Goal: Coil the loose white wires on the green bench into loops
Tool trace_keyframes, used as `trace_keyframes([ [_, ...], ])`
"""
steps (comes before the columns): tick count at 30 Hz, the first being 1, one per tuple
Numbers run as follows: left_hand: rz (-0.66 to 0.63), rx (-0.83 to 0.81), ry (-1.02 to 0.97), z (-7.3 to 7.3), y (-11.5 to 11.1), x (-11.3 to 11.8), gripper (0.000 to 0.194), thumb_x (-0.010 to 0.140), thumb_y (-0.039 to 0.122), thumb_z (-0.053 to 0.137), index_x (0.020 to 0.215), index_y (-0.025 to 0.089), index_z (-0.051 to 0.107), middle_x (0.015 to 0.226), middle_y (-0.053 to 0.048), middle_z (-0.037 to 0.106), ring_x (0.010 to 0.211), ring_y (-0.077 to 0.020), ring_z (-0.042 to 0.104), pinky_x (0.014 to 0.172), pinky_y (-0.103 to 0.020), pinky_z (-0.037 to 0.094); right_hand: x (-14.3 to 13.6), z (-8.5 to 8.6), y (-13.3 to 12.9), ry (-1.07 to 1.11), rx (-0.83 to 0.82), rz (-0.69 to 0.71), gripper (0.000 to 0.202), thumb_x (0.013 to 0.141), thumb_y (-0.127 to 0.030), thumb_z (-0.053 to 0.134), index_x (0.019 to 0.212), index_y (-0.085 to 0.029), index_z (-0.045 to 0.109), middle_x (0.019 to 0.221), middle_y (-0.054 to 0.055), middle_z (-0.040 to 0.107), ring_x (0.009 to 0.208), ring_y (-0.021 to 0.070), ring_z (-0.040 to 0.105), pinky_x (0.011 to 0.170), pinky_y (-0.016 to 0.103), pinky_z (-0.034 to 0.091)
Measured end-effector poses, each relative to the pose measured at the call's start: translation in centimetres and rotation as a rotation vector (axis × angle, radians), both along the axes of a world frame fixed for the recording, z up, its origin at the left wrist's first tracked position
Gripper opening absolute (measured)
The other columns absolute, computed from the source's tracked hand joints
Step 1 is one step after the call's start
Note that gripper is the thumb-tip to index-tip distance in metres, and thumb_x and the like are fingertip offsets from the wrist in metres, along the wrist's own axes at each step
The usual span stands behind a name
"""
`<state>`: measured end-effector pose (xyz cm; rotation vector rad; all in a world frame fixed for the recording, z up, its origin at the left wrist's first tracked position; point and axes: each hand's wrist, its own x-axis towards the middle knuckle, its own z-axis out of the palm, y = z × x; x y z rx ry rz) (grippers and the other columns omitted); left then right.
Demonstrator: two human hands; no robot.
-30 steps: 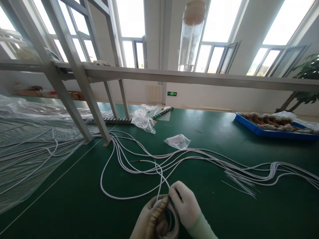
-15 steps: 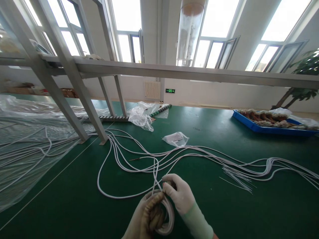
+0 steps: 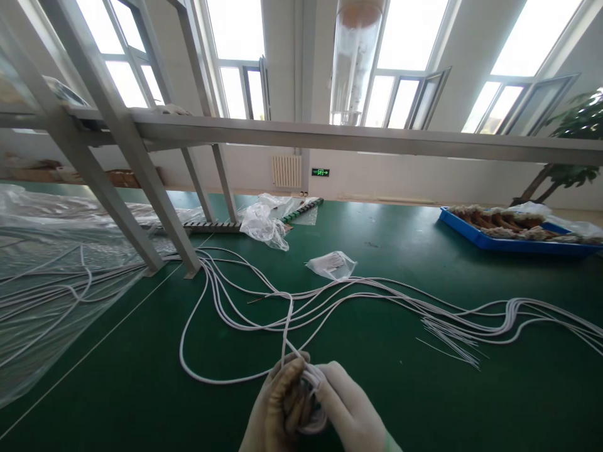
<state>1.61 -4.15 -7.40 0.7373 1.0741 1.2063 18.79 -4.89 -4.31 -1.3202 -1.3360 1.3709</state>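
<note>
- Left hand [image 3: 277,408]: gloved, at the bottom centre of the view, fingers curled around a small coil of white cable [image 3: 311,402]; grip closed on the coil.
- Right hand [image 3: 351,411]: gloved, just beside the left and touching it, fingertips pinched on the top of the same coil; grip closed on the cable.
- Coil position: held between both hands, just above the green table [image 3: 141,389], near its front edge.
- One strand runs up from the coil and joins the loose white cables [image 3: 330,298] that lie spread across the table from left to right.
- A small clear bag [image 3: 331,265] lies beyond the cables, well apart from the hands.
- A crumpled plastic wrap [image 3: 264,226] lies farther back, near the foot of the grey metal frame [image 3: 141,163].
- A blue tray [image 3: 513,243] with brownish contents sits at the far right of the table.
- A clear plastic sheet [image 3: 42,301] covers more cables at the left.
</note>
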Motion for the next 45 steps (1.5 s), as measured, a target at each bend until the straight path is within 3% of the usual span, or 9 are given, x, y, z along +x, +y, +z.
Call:
trace_keyframes([
  [3, 0.014, 0.033, 0.045, -1.0, 0.3, -0.1, 0.027, 0.079, 0.035, 0.076, 0.105, 0.027, 0.074, 0.134, -0.011, 0.067, 0.134, -0.0387, 0.057, 0.113, -0.048, 0.05, -1.2, -0.5, -0.9, -0.069, -0.007, 0.062, 0.06, 0.1, -0.076, 0.038, 0.104, -0.023, 0.067, 0.096, 0.008, 0.065, 0.086, 0.0269, 0.065, 0.075, 0.038, 0.056],
  [9, -0.113, -0.101, 0.064, -0.4, 2.2, -0.5, 0.021, 0.07, 0.028, 0.081, 0.089, 0.03, 0.073, 0.119, -0.01, 0.073, 0.144, -0.0436, 0.043, 0.124, -0.053, 0.036, -4.4, -1.8, -1.6, -0.594, 0.051, -0.376, 0.055, 0.102, -0.069, 0.032, 0.093, -0.026, 0.066, 0.096, 0.013, 0.06, 0.081, 0.0328, 0.059, 0.063, 0.045, 0.05],
  [12, -0.142, -0.165, -0.006, 0.9, 2.2, 0.3, 0.018, 0.073, 0.028, 0.08, 0.089, 0.031, 0.071, 0.113, -0.01, 0.074, 0.143, -0.0429, 0.044, 0.122, -0.056, 0.038, -4.8, -2.4, -1.5, -0.619, 0.082, -0.449, 0.053, 0.105, -0.062, 0.029, 0.093, -0.026, 0.065, 0.095, 0.013, 0.059, 0.079, 0.0319, 0.058, 0.064, 0.045, 0.051],
  [21, -0.169, -0.311, -0.229, 5.0, 0.8, 2.8, 0.044, 0.085, 0.055, 0.073, 0.113, 0.022, 0.066, 0.117, -0.013, 0.073, 0.13, -0.0374, 0.061, 0.109, -0.049, 0.052, -2.6, -2.3, -1.6, -0.468, 0.154, -0.409, 0.064, 0.103, -0.073, 0.024, 0.105, -0.027, 0.069, 0.101, 0.014, 0.062, 0.09, 0.0336, 0.06, 0.079, 0.049, 0.055],
  [26, -0.166, -0.267, -0.102, 5.2, 1.1, 2.5, 0.053, 0.084, 0.061, 0.071, 0.121, 0.023, 0.066, 0.126, -0.014, 0.071, 0.123, -0.0394, 0.065, 0.103, -0.051, 0.055, -3.7, -1.3, -2.0, -0.162, 0.025, -0.434, 0.063, 0.102, -0.074, 0.029, 0.124, -0.027, 0.064, 0.116, 0.014, 0.065, 0.104, 0.0342, 0.064, 0.09, 0.049, 0.057],
  [30, -0.16, -0.224, -0.087, 4.8, 1.0, 2.6, 0.044, 0.086, 0.057, 0.072, 0.118, 0.026, 0.069, 0.123, -0.012, 0.073, 0.133, -0.038, 0.059, 0.111, -0.05, 0.051, -3.8, -0.5, -2.2, -0.011, -0.012, -0.372, 0.062, 0.099, -0.078, 0.032, 0.118, -0.029, 0.064, 0.111, 0.011, 0.066, 0.101, 0.0322, 0.066, 0.089, 0.044, 0.059],
  [36, -0.225, -0.286, -0.197, 6.1, 1.5, 2.5, 0.043, 0.085, 0.056, 0.074, 0.112, 0.022, 0.07, 0.115, -0.012, 0.075, 0.123, -0.0376, 0.066, 0.108, -0.055, 0.052, -3.3, -0.3, -1.8, -0.257, 0.044, -0.441, 0.063, 0.101, -0.076, 0.024, 0.107, -0.028, 0.066, 0.104, 0.012, 0.062, 0.094, 0.0323, 0.062, 0.079, 0.045, 0.059],
  [41, -0.298, -0.421, -0.27, 8.3, 1.2, 2.2, 0.059, 0.066, 0.042, 0.094, 0.114, 0.018, 0.069, 0.108, -0.01, 0.075, 0.12, -0.0367, 0.066, 0.11, -0.051, 0.048, -2.9, -0.9, -2.0, -0.577, 0.126, -0.456, 0.067, 0.102, -0.072, 0.014, 0.093, -0.027, 0.062, 0.089, 0.012, 0.058, 0.086, 0.0341, 0.06, 0.074, 0.05, 0.052],
  [45, -0.264, -0.296, -0.18, 9.3, 0.2, 2.0, 0.049, 0.074, 0.047, 0.086, 0.112, 0.021, 0.072, 0.113, -0.013, 0.074, 0.12, -0.0395, 0.066, 0.109, -0.054, 0.05, -2.9, -1.2, -2.1, -0.576, 0.139, -0.408, 0.064, 0.104, -0.07, 0.016, 0.089, -0.027, 0.061, 0.085, 0.011, 0.057, 0.077, 0.0322, 0.058, 0.071, 0.05, 0.049],
])
